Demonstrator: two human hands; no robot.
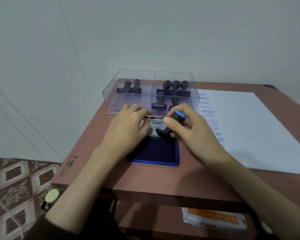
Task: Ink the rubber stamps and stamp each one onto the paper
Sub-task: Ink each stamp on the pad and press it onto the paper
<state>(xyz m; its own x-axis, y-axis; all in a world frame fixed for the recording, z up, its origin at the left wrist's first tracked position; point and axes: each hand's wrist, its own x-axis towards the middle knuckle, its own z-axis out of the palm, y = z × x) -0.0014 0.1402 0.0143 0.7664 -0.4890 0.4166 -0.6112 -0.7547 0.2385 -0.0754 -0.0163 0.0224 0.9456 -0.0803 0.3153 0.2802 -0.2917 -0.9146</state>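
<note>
You are working in front of a clear plastic two-compartment box (pixel 114 101) that is sitting at the far edge of the reddish-brown table (pixel 145 177). Its left compartment is holding two dark-handled stamps (pixel 129 87) standing on their bases, and its right compartment is holding five more dark-handled stamps (pixel 175 87), three in a far row and two nearer you. Just in front of the box, the open blue ink pad tin (pixel 159 153) is lying flat with its silver hinged lid (pixel 156 124) folded back toward the box. Your left hand (pixel 128 125) is resting on that lid with its fingers fairly straight and spread, gripping nothing. Your right hand (pixel 194 129) is pinching the black rubber stamp with a light-blue cap (pixel 171 125) between thumb and curled fingers. The stamp is tilting: its long axis is running from the blue cap, up and to the right, down to its base at the lower left, over the far edge of the pad; whether the base is touching the ink cannot be told. The large white sheet of paper (pixel 249 135) is lying to the right, carrying a column of blue stamped words (pixel 207 112) along its left edge.
</note>
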